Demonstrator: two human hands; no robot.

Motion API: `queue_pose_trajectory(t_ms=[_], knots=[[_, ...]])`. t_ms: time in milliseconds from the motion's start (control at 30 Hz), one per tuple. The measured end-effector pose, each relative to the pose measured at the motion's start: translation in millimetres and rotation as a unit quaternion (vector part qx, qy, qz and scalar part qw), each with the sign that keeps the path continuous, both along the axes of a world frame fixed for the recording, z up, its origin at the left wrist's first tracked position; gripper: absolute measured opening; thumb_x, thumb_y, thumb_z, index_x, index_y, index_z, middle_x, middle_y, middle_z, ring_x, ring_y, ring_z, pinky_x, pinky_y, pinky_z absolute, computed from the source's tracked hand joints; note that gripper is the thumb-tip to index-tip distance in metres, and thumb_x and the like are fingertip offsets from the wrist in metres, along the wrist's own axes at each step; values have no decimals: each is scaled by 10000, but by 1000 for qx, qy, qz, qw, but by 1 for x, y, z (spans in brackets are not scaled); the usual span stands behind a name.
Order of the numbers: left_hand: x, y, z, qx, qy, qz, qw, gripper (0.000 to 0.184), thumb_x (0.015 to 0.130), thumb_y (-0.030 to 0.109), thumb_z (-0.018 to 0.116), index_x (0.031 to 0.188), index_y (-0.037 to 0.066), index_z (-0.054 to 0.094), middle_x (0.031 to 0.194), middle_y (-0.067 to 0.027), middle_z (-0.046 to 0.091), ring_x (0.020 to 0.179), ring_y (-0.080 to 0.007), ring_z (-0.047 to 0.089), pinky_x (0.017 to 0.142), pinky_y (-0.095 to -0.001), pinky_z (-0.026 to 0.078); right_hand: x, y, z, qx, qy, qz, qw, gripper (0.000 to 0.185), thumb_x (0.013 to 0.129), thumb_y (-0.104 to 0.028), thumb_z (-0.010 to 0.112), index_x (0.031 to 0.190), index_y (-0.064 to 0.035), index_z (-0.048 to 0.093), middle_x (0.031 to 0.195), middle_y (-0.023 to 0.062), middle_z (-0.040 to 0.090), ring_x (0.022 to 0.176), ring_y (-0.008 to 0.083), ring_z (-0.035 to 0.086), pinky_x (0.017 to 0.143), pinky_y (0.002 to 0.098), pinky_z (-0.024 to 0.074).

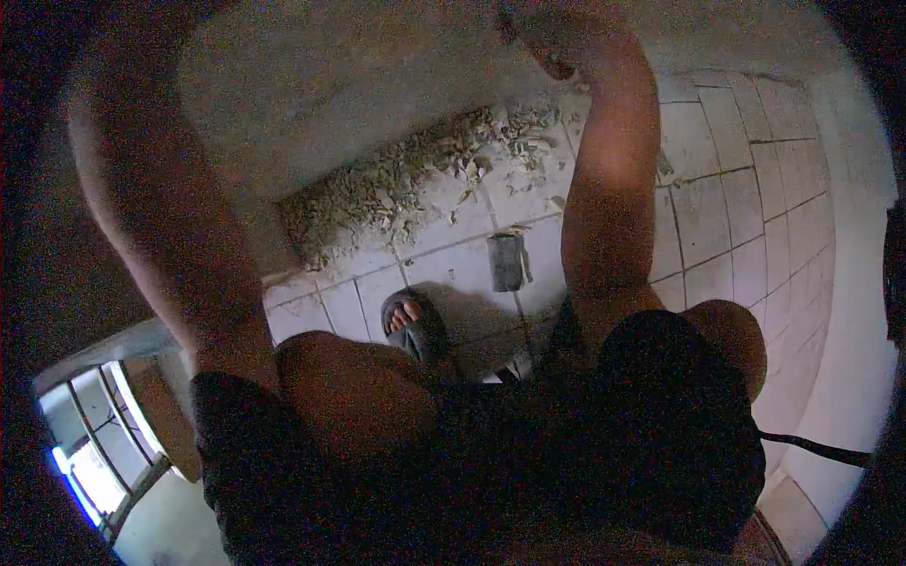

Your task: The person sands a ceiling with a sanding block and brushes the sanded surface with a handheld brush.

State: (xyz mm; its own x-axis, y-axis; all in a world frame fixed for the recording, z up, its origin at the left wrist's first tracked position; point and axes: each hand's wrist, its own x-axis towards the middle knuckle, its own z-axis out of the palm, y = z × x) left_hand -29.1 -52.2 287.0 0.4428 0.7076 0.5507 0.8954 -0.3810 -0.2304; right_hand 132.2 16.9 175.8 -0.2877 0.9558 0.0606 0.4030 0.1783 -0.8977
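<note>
My right arm reaches up to the top of the head view, where my right hand (557, 47) is near the wall surface, its fingers curled. Whatever it may hold is too dark to make out. Along the left side my left forearm (151, 189) rises to the top edge, and the left hand is out of sight. Below the hands, a heap of broken chips and rubble (396, 184) lies along the foot of the rough wall (349, 85). A dark grey block-like object (506, 262) rests on the white tiles.
Pale tiled floor (703, 222) with dark joints spreads to the right. My foot in a dark sandal (415, 325) is beside the rubble, between my bent knees. A barred window (104, 443) is at the lower left. A black cable (816, 447) runs at the right.
</note>
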Motion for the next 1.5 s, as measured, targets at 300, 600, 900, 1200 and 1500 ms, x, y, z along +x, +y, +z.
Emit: queue_pose_trajectory(t_ms=[300,600,900,1200,1500], knots=[[40,36,-46,-154,-173,-116,966,421,887,260,605,1212,-7,578,1115,-322,583,1069,-491,553,968,-532,438,24,26,-40,146,192,-187,952,514,954,-217,602,1425,-99,435,1255,159,583,1058,204,593,914,320,485],[70,37,-122,-37,-60,-26,997,538,845,252,621,1313,4,525,1378,-269,405,1272,-487,395,1000,-560,383,-35,9,-94,80,382,-75,918,511,956,-220,597,1425,-96,436,1260,157,580,1065,205,590,919,322,483],[53,54,-125,-54,-130,-106,984,545,926,239,552,1365,-61,432,1488,-353,277,1414,-530,185,1152,-588,197,-40,31,-96,76,419,-61,903,508,959,-224,591,1425,-94,436,1266,155,577,1073,207,587,923,325,481],[56,67,-125,-36,-75,-93,992,564,916,241,535,1317,-146,445,1423,-419,316,1356,-577,271,1137,-561,262,-40,41,-96,75,427,-62,899,506,961,-227,586,1425,-91,437,1271,153,574,1080,208,585,928,327,480],[51,100,-152,47,-127,-158,978,558,910,267,567,1278,-143,477,1414,-431,313,1352,-590,261,1126,-584,268,-29,51,-93,75,424,-56,901,503,964,-231,581,1425,-89,437,1277,151,572,1087,210,582,932,329,478]])
